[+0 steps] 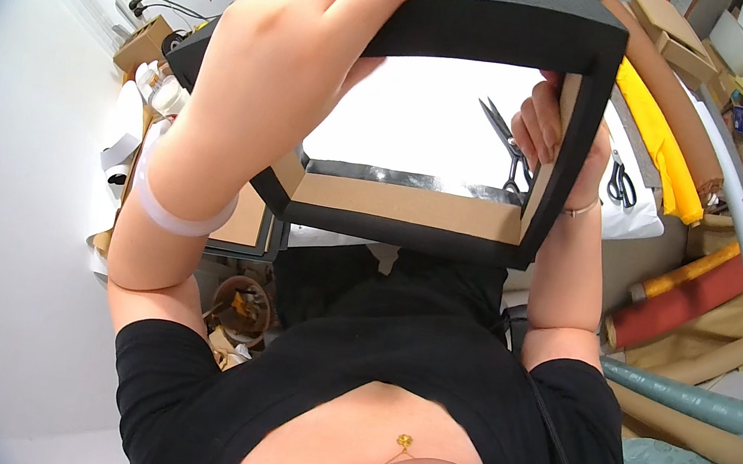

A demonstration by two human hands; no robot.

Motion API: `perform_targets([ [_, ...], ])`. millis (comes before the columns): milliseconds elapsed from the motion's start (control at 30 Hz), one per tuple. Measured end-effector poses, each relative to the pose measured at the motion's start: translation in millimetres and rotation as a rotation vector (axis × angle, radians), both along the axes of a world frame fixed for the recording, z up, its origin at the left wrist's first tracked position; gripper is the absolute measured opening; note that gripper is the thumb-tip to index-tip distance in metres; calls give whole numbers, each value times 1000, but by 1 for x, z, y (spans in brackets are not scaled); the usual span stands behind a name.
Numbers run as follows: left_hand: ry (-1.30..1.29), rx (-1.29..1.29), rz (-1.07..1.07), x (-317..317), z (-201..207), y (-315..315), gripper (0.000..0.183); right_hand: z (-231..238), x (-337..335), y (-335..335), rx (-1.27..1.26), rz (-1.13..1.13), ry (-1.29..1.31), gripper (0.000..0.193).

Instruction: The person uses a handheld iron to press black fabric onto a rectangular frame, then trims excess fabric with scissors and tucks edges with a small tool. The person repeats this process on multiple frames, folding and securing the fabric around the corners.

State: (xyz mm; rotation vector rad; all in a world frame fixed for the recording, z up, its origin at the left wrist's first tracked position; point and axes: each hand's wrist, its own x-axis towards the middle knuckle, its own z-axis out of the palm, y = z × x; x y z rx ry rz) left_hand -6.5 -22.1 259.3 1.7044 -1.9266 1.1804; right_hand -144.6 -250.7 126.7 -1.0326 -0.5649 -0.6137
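Left hand at ten o'clock, right hand at three grip the tan-lined black rectangular frame, likely positioning; steadiness next.

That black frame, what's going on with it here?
Someone holds up a black frame over a white work surface. The left hand grips it at the upper left; the right hand grips the right side, fingers showing through the opening. One pair of scissors shows through the opening, another pair beyond the frame's right side.

Room through frame, scissors beyond
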Motion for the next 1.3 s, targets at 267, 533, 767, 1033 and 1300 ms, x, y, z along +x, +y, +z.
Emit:
perform_targets([
  [267, -166, -62, 88, 11, -29, -23, 28, -43, 41, -38, -93, -539, 221, 42],
  [533, -192, -71, 69, 37, -63, -47, 30, -165, -21, -54, -1156, -1258, 881, 31],
  [767, -120, 21, 94, 48, -82, -76, 30, -158, -50, -33, -1337, -1176, 1106, 49],
  [1033, -104, 65, 202, 86, -93, -94, 49, -128, -70, -94, -136, -340, 1304, 30],
  [1300, -28, 223, 338, 104, -111, -105, 58, -130, -129, -13, 172, -426, 701, 25],
])
